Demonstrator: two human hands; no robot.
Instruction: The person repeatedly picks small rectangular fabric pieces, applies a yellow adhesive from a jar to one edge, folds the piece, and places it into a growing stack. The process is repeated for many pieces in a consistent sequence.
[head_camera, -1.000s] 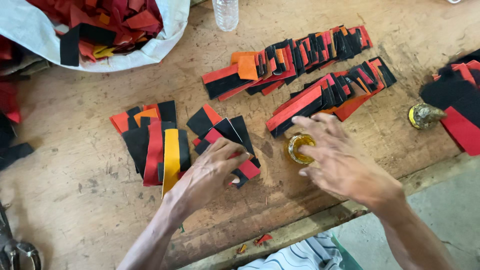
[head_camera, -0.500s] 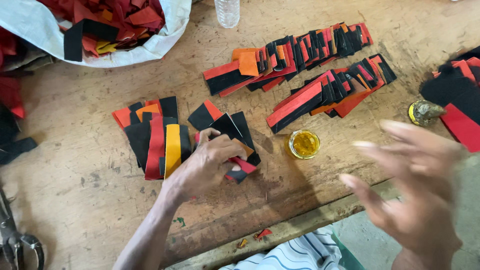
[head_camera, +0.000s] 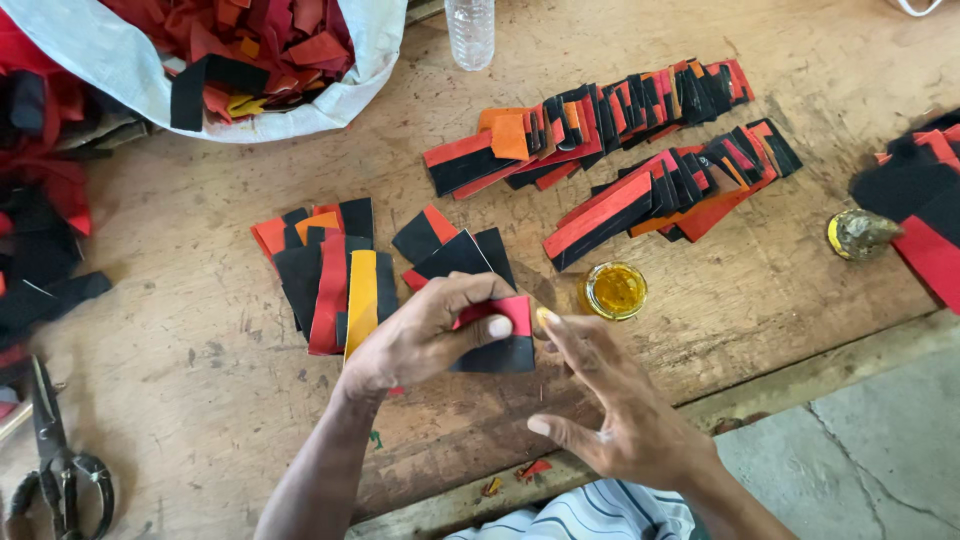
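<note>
Since half a second ago my right hand (head_camera: 615, 415) has come back from the lower right edge of the frame to the lower middle, and its forefinger tip now sits just beside the piece my left hand holds.

Entries, left of frame to right:

1. Scissors (head_camera: 55, 460), lower left corner, lying on the wooden table (head_camera: 180, 250), well apart from both hands.
2. White sack (head_camera: 110, 60) of red and black scraps, upper left.
3. Fanned stack of strips (head_camera: 325, 275), black, red and one yellow, left of centre, just beside my left wrist.
4. Left hand (head_camera: 425, 335), centre: thumb and fingers pinching a red-and-black piece (head_camera: 500, 335) by its left end. The piece's long axis runs roughly left to right across the frame, its free right edge turned toward my right hand.
5. Right hand, lower middle: fingers spread and lightly curled, holding nothing, forefinger tip carrying a yellowish dab. It lies below and to the right of the piece; the left hand is the one on it.
6. Small round tin of yellow paste (head_camera: 614, 290), just above my right fingertips, to the right of the piece.
7. Two long overlapped rows of finished pieces (head_camera: 620, 150), upper right.
8. Brass-coloured lump (head_camera: 858, 233), right edge.
</note>
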